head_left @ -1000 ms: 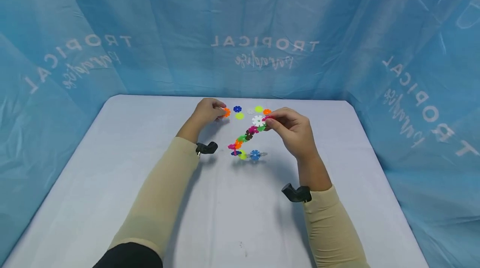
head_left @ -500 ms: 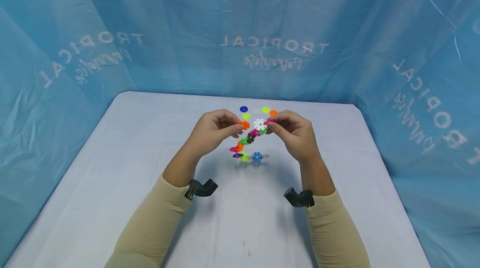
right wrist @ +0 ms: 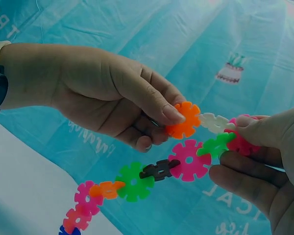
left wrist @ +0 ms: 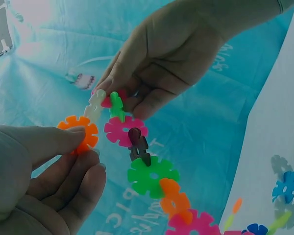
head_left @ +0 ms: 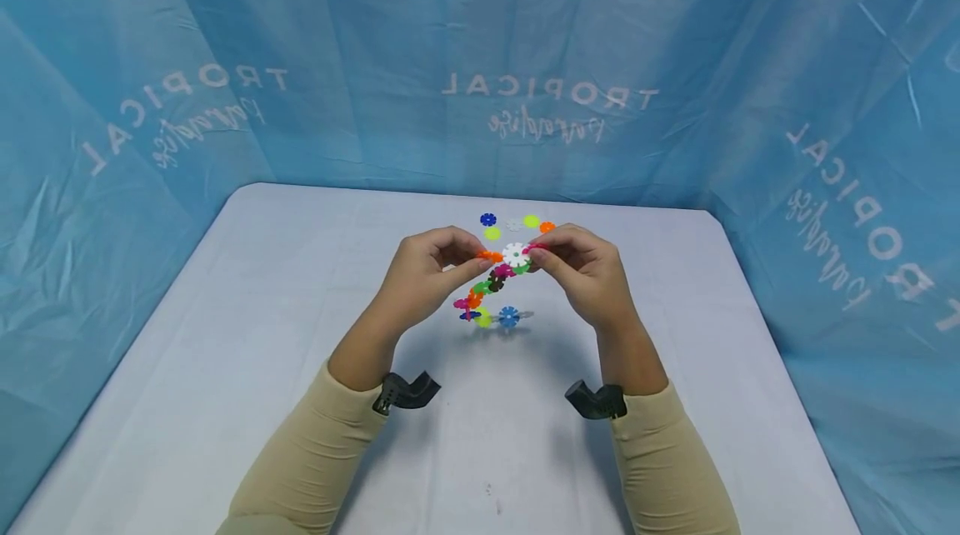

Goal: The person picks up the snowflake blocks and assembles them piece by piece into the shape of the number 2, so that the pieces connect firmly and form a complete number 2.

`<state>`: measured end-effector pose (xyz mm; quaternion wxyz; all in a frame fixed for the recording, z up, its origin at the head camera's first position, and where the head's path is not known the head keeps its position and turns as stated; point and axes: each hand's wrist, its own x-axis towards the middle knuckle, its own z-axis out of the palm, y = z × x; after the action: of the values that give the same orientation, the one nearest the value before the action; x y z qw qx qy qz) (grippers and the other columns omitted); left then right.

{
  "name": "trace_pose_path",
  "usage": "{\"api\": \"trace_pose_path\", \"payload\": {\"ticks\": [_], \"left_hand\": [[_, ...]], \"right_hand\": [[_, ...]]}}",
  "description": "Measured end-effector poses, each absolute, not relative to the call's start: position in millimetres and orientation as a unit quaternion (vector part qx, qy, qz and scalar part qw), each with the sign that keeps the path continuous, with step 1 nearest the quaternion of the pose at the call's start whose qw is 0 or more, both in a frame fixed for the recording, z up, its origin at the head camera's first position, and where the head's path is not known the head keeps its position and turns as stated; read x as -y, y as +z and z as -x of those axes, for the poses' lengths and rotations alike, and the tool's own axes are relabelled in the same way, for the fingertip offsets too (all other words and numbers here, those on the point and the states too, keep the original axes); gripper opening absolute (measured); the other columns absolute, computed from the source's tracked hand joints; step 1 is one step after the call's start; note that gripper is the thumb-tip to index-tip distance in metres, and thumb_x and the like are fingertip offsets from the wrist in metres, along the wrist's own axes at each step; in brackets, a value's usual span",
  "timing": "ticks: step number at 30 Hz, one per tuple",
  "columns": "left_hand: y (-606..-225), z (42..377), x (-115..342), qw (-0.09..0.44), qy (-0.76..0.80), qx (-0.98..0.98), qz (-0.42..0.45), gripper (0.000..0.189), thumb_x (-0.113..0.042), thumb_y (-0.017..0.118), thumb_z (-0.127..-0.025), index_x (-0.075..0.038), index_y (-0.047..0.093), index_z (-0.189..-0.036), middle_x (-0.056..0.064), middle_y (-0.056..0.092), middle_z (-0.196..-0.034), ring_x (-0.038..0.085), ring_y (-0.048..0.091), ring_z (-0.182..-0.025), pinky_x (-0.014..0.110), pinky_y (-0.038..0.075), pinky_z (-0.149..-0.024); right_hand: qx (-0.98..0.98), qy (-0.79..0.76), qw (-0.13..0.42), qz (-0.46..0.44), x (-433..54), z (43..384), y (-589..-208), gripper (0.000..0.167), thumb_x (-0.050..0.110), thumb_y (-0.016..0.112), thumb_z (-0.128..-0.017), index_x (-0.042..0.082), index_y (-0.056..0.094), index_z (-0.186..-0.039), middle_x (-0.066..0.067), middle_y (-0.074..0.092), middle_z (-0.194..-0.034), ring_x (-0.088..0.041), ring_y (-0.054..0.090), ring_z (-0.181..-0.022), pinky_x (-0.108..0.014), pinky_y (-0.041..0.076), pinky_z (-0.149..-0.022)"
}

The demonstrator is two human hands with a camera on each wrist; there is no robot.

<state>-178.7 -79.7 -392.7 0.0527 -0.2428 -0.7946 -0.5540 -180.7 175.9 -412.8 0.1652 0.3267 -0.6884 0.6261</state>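
Observation:
My left hand (head_left: 432,275) pinches an orange notched disc (right wrist: 185,120) between thumb and fingers. Its edge meets a white notched disc (head_left: 515,254), though whether the two are slotted together I cannot tell. With thumb and fingertips my right hand (head_left: 585,277) grips a pink disc (right wrist: 241,139) at the upper end of a chain of linked discs. White and green discs (right wrist: 215,145) both join that pink one. Below run a pink disc, a dark brown disc (right wrist: 159,170), a green disc (left wrist: 153,176) and several more, ending near a blue disc (head_left: 509,317) low in the head view.
Loose discs lie on the white table (head_left: 300,268) beyond my hands: dark blue (head_left: 488,219), two yellow-green (head_left: 492,233), a pale one (head_left: 514,225) and orange (head_left: 547,227). Blue printed curtain (head_left: 375,60) surrounds the table's back and sides.
My left hand has brought the orange disc from the table's back left toward me and rightward, up against the white disc. The right hand keeps its grip on the chain, nearly still.

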Motion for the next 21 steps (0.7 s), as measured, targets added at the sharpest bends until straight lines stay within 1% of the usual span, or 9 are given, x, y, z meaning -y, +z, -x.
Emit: {"api": "trace_pose_path", "payload": {"ticks": [6, 11, 16, 21], "left_hand": [[-393.6, 178.8, 80.2, 0.066, -0.54, 0.801, 0.25, 0.012, -0.018, 0.082, -0.095, -0.012, 0.077, -0.105, -0.006, 0.073, -0.099, 0.014, 0.069, -0.089, 0.035, 0.06, -0.078], [-392.9, 178.4, 80.2, 0.078, -0.533, 0.803, 0.256, 0.012, -0.017, 0.083, -0.095, -0.012, 0.078, -0.104, -0.007, 0.073, -0.099, 0.013, 0.069, -0.089, 0.034, 0.06, -0.078], [-392.2, 178.0, 79.7, 0.097, -0.518, 0.806, 0.267, 0.012, -0.016, 0.084, -0.094, -0.011, 0.079, -0.104, -0.008, 0.073, -0.099, 0.011, 0.069, -0.089, 0.032, 0.06, -0.078], [-392.2, 178.7, 80.9, 0.126, -0.495, 0.809, 0.291, 0.012, -0.013, 0.085, -0.092, -0.009, 0.08, -0.103, -0.009, 0.073, -0.099, 0.008, 0.069, -0.089, 0.03, 0.06, -0.079]], "right_hand": [[0.686, 0.626, 0.168, -0.331, -175.0, 181.0, -414.3, 0.018, -0.01, 0.072, -0.095, -0.004, 0.074, -0.112, -0.011, 0.071, -0.107, -0.033, 0.069, -0.09, -0.038, 0.061, -0.082], [0.683, 0.63, 0.163, -0.332, -172.9, 180.6, -414.5, 0.022, -0.015, 0.071, -0.094, -0.004, 0.074, -0.112, -0.014, 0.07, -0.107, -0.033, 0.069, -0.089, -0.037, 0.061, -0.082], [0.688, 0.628, 0.146, -0.333, -170.5, 179.1, -412.6, 0.026, -0.018, 0.069, -0.093, -0.005, 0.074, -0.114, -0.015, 0.07, -0.109, -0.032, 0.07, -0.091, -0.036, 0.061, -0.083], [0.705, 0.613, 0.126, -0.334, -168.5, 177.6, -409.3, 0.033, -0.019, 0.076, -0.087, -0.006, 0.075, -0.116, -0.014, 0.069, -0.111, -0.031, 0.071, -0.096, -0.037, 0.061, -0.084]]}}
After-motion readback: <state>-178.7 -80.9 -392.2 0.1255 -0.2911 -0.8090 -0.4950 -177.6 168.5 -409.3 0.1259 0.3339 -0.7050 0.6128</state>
